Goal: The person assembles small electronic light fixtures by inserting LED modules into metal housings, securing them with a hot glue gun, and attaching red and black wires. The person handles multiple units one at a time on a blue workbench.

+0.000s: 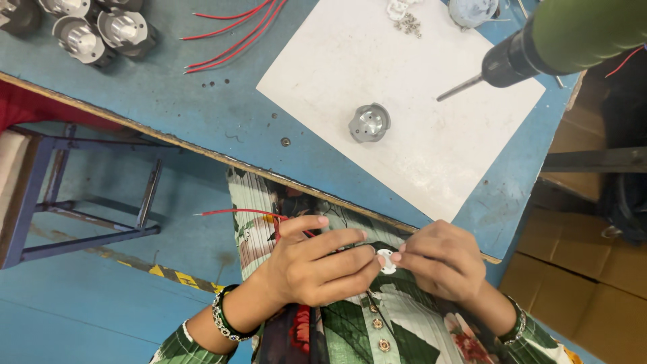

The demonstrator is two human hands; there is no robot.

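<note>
White disc (386,261), one only, pinched between left hand (317,266) and right hand (441,259) fingertips (one red wire (236,212) trailing).

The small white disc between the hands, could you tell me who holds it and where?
Both hands pinch the small white disc at its edges: left hand on one side, right hand on the other. The left also holds red wires.

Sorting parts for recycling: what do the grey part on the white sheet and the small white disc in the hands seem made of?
Grey part: likely cast metal, dull silvery sheen with bright highlights. White disc, pinched between left hand and right hand: probably plastic, matte white; too small to be sure.
</note>
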